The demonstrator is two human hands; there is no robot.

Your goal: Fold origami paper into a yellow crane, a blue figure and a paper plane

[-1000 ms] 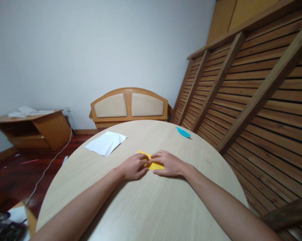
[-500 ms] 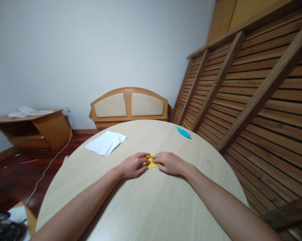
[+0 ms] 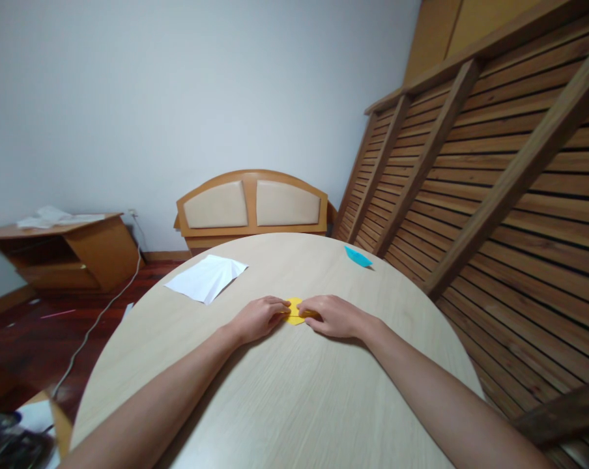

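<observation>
A small piece of folded yellow paper (image 3: 294,319) lies on the round pale wood table (image 3: 294,397), between my two hands. My left hand (image 3: 260,319) pinches its left side, with the fingers bent over the edge. On the right side, my right hand (image 3: 331,316) grips the paper between thumb and curled fingers. A crease or flap edge runs across the paper from one hand to the other. Its outer ends are hidden under my fingers.
A creased white sheet (image 3: 204,279) lies at the table's far left. Toward the far right edge sits a small blue folded paper boat (image 3: 358,256). A slatted wooden frame (image 3: 470,169) leans along the right, and a low cabinet (image 3: 79,254) stands at left.
My fingers have curled in from lying flatter on the yellow paper and now pinch its sides. A raised flap edge shows across its middle. The white sheet and blue boat have stayed put.
</observation>
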